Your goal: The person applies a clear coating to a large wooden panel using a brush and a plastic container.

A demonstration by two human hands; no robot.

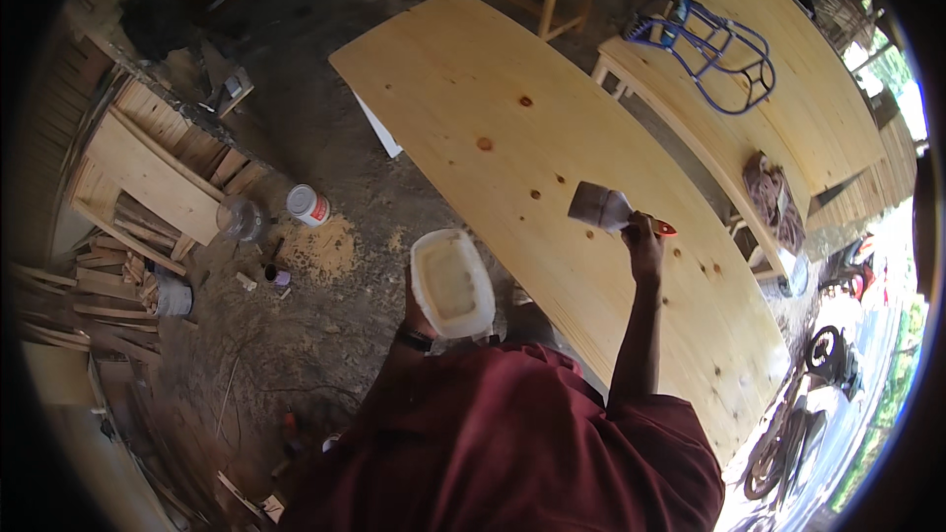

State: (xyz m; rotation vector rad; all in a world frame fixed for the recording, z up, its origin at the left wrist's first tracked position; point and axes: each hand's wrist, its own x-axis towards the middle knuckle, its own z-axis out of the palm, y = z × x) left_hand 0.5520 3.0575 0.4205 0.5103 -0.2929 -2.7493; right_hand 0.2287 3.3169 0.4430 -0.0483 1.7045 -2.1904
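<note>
My right hand (643,241) grips a wide paintbrush (600,205) by its red-ended handle. Its dark, flat bristles point left, over a long knotty pine tabletop (493,89); I cannot tell whether they touch the wood. In my left hand (418,310) is a white plastic tub (452,283), held beside the tabletop's near left edge. Some pale liquid seems to lie in the bottom of the tub. Most of the left hand's fingers are hidden behind the tub's wall.
Left on the dirt floor stand a paint can (307,205), a clear container (241,220) and a small purple-sided cup (277,276) near sawdust. Scrap wood (118,276) is piled farther left. A second pine table (808,89) at right bears a blue tubular frame (724,54) and a crumpled bag (774,202).
</note>
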